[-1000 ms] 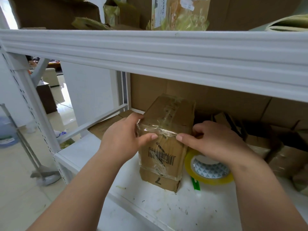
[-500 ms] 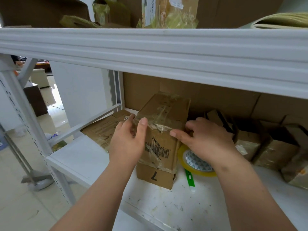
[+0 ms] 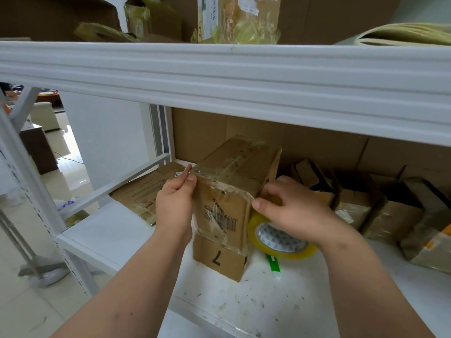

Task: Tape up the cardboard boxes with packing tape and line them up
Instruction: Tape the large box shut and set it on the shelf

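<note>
head view: a brown cardboard box (image 3: 234,191) wrapped in clear tape stands on the white metal shelf (image 3: 117,237), a "7" on its lower front. the left hand (image 3: 174,206) pinches a tape edge at the box's upper left corner. the right hand (image 3: 290,206), fingers curled, presses its upper right edge, above a yellowish roll of packing tape (image 3: 280,237)

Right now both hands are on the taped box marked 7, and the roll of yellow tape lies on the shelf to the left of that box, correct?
Not quite. The head view shows the roll of yellow tape lying on the shelf to the right of the box marked 7, under the right hand. The rest holds: the left hand and the right hand are both on the taped box.
</note>
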Demonstrator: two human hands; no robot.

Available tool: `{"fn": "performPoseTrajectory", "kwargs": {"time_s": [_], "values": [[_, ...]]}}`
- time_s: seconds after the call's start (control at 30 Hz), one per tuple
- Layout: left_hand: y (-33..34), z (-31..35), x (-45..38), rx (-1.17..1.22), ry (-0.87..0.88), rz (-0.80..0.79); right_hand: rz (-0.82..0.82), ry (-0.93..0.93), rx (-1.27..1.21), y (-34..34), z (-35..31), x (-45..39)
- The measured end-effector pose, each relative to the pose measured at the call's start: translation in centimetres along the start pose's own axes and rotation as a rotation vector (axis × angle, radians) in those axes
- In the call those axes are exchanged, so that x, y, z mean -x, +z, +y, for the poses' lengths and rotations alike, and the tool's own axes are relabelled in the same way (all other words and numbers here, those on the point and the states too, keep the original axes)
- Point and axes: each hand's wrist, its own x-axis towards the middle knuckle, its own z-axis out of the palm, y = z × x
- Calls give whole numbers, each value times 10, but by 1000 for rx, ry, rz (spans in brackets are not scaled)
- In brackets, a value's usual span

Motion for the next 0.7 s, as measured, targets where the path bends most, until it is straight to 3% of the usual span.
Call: {"fn": "performPoseTrajectory", "kwargs": {"time_s": [0.13, 0.3, 0.4, 0.5, 0.7], "values": [[0, 11, -11, 52, -43, 29, 16, 4, -107, 7, -9, 4], [1, 14, -12, -473, 248, 133, 71, 20, -142, 22, -22, 5], [-3, 14, -13, -670, 218, -44, 50, 27, -285, 26, -20, 6], [-7, 11, 5, -698, 192, -261, 18, 0, -473, 28, -16, 9], [-16, 0, 26, -824, 508, -218, 7, 0, -828, 42, 0, 10]]}}
